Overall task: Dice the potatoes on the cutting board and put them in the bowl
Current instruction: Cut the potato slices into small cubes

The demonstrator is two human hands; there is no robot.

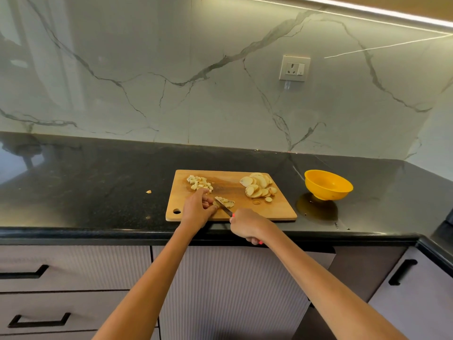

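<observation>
Dicing is proceeding near the worktop's front edge: the right hand (pixel 246 225) is gripping a small steel knife (pixel 224 206), the left hand (pixel 199 209) is pinching pale potato slices (pixel 226 202) on the rectangular wooden cutting board (pixel 282 209). Next, I judge, further crosscuts are needing retreating fingertips; the yellow plastic bowl (pixel 328 184) is waiting toward the right corner.

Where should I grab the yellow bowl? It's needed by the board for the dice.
Probably by the rim of the yellow bowl, from above on its left, board-facing side: it stands upright and apart from the cutting board, with the rim flaring wide over a narrow base.

The cutting board (pixel 230 207) lies under both hands; diced potato (pixel 199 183) just beyond the left hand (pixel 197 209); potato slices (pixel 258 186) beyond the right hand (pixel 246 225); the bowl (pixel 328 184) farther right, off the board.
</observation>
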